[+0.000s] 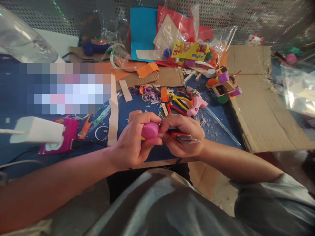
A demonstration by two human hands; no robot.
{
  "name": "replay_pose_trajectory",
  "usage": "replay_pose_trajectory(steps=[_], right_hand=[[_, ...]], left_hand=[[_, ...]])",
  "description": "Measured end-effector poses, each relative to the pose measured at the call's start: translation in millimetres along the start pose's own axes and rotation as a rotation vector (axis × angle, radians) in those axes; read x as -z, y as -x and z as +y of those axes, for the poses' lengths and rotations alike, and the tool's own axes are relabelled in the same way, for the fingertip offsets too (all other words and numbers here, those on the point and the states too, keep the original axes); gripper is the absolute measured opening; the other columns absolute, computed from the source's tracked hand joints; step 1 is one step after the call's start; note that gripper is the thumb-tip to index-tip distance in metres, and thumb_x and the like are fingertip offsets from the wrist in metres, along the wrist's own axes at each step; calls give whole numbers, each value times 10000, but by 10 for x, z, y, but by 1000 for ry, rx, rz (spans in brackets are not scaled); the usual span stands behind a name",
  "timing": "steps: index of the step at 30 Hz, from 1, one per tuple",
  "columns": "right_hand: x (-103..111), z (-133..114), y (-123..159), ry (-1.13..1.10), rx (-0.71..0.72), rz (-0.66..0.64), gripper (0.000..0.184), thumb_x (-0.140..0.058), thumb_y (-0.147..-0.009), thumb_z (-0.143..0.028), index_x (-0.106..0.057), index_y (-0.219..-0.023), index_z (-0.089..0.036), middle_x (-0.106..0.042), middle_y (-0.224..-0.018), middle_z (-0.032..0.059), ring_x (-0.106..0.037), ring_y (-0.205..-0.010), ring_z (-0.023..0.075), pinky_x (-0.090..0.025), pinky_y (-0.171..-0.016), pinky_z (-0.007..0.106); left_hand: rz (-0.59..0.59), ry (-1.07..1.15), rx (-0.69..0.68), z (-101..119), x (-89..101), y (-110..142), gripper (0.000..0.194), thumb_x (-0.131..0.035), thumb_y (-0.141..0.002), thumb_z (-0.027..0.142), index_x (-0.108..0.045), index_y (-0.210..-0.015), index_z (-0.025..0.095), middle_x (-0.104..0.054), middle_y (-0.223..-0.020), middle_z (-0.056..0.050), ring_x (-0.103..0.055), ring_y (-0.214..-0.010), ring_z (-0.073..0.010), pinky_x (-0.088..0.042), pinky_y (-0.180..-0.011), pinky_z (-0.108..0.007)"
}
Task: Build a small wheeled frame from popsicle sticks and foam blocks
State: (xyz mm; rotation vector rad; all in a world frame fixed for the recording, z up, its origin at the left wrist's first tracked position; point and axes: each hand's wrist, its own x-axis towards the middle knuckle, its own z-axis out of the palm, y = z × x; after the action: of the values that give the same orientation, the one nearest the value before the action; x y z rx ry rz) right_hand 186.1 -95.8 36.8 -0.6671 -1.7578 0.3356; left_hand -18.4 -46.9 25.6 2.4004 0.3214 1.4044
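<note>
My left hand is wrapped round a smooth pink rounded piece, with a sliver of yellow showing under it. Close against it, my right hand is curled, its thumb and fingertips meeting at the edge of the pink piece. A slim red tool with a shiny, metal-looking part lies in the right palm; its exact kind is unclear. Both hands are just above the near edge of the blue table. Beyond them lie a pink glue gun and yellow-handled pliers.
A small wooden cart with coloured round wheels stands at right by cardboard sheets. White shavings and a clear stick lie near my right hand. At left are a white charger on a magenta power socket and a clear bottle.
</note>
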Motion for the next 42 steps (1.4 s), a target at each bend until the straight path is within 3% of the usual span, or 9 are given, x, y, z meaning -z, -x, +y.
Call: replay_pose_trajectory(steps=[8, 14, 23, 29, 35, 42], right_hand=[[-16, 9, 1, -132, -63, 21, 262, -928, -1003, -183, -681, -1082, -226, -790, -886, -13, -732, -703, 111, -581, -647, 198], [14, 20, 1, -156, -130, 12, 261, -954, -1012, -284, -731, -1120, -203, -772, -879, -16, -642, -601, 83, -552, -561, 188], [46, -31, -15, -66, -121, 41, 188, -962, -1013, -296, -807, -1058, -199, -842, -870, 6, -695, -587, 94, -642, -621, 208], [46, -11, -17, -121, -78, 49, 203, -973, -985, -186, -780, -1048, -194, -876, -913, 15, -800, -705, 109, -653, -684, 186], [64, 4, -27, -142, -68, 15, 211, -968, -983, -186, -763, -1030, -190, -856, -885, 4, -765, -663, 101, -633, -648, 183], [63, -50, -13, -157, -105, -21, 212, -934, -1014, -204, -724, -992, -188, -802, -826, -17, -747, -670, 84, -588, -640, 152]], left_hand=[[-31, 6, 112, 62, 14, 70, 504, -541, -1221, 570, -520, -1652, 308, -759, -1260, -126, -720, -954, -298, -624, -890, -548], [-31, -2, 77, 19, 26, 43, 528, -563, -1202, 604, -530, -1634, 303, -783, -1244, -123, -734, -935, -306, -621, -916, -575], [-41, 0, 95, 23, 16, 28, 501, -562, -1201, 599, -523, -1613, 316, -785, -1240, -110, -735, -893, -284, -619, -912, -576], [-41, 13, 65, 29, 28, 6, 499, -574, -1201, 587, -542, -1586, 271, -789, -1218, -120, -731, -857, -272, -611, -900, -570], [-65, 18, 85, 31, 44, -15, 464, -568, -1200, 599, -537, -1565, 314, -810, -1167, -83, -739, -834, -275, -593, -918, -576], [-75, 7, 83, 48, 29, -38, 409, -557, -1212, 638, -627, -1375, 270, -811, -1079, -49, -739, -795, -240, -561, -944, -532]])
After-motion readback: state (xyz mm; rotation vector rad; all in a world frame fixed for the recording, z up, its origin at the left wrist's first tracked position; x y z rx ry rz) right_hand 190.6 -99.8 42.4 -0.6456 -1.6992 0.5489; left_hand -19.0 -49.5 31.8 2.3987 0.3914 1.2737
